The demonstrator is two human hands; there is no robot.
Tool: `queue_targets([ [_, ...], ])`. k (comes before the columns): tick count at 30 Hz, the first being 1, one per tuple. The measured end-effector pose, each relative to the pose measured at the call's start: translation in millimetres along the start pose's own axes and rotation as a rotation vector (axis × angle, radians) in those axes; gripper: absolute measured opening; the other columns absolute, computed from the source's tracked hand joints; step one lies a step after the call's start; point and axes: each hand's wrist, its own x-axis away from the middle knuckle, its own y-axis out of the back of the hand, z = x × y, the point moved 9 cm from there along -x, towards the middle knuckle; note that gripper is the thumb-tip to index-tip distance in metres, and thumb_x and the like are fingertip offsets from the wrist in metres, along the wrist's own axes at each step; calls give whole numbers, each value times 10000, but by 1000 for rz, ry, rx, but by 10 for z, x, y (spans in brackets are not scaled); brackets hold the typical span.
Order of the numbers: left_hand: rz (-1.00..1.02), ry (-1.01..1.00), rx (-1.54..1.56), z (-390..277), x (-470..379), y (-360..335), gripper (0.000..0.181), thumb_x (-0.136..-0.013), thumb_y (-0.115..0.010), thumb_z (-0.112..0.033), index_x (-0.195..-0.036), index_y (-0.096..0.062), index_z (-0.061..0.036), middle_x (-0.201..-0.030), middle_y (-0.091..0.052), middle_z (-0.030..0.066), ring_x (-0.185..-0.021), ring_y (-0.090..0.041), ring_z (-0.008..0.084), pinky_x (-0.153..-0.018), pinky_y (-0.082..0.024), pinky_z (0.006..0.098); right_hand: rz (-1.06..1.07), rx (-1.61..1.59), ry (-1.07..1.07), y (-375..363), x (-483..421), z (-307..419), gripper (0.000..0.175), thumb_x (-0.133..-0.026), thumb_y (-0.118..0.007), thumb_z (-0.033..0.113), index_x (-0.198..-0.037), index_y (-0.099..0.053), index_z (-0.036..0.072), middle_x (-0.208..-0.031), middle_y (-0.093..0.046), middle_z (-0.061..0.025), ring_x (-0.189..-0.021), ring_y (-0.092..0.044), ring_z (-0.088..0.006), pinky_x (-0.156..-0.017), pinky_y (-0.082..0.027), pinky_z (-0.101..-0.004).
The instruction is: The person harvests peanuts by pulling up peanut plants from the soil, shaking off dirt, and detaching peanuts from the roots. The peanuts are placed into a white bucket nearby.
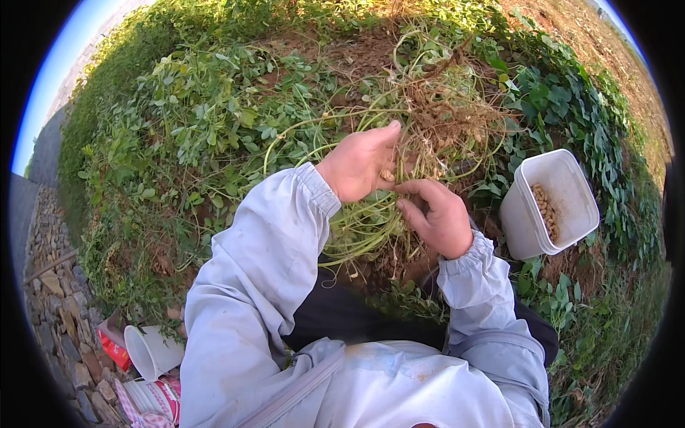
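An uprooted peanut plant [449, 115] lies across the middle of the view, its tangled brown roots towards the far side and its green stems [356, 243] bent down towards my lap. My left hand [361, 160] is wrapped about the plant near the roots, fingers partly hidden behind it. A peanut pod [387, 175] shows at the palm of that hand. Close beside it, my right hand [436, 216] has thumb and forefinger pinched on the plant's thin strands; whether a pod is between the fingertips cannot be seen.
To the right, a white plastic bucket [511, 214] leans with peanuts [546, 211] inside. Leafy plants [198, 117] spread left, broad-leaved vines [556, 96] right. At lower left are a stone-paved strip [69, 331], a tipped white bucket [155, 353], a red packet [112, 348] and a pink-white container [152, 398].
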Motion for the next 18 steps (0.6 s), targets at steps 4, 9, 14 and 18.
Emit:
queue_targets([
  [4,32,24,55,20,17,-60,445,-947,-343,-428,-1210,-449,-85,-1129,-536,51,-977,-530,177,-788,-471,358,-77,5,-41,45,-10,14,190,-731,-699,137,-908,-643,99,-679,-579,-68,-537,-566,-212,-496,-452,-305],
  [9,111,-39,18,58,-23,-81,319,-945,-390,-397,-1015,-515,-112,-935,-553,37,-798,-518,138,-612,-434,269,-257,181,165,45,-137,202,239,-714,-722,234,-868,-641,70,-640,-593,-64,-504,-564,-219,-476,-449,-308],
  [14,-144,-146,5,51,-67,130,193,-922,-493,-262,-944,-548,-78,-764,-542,-1,-612,-494,88,-500,-413,243,41,-101,-145,-117,-183,6,211,-778,-671,242,-816,-626,39,-605,-577,-55,-489,-543,-176,-458,-426,-299],
  [18,-311,-258,-94,-66,-16,167,210,-903,-529,-200,-1001,-571,-19,-832,-602,12,-656,-549,83,-539,-463,237,324,-1083,-554,-649,65,-54,265,-876,-582,268,-823,-584,8,-535,-414,41,-436,-361,-59,-383,-281,-227],
])
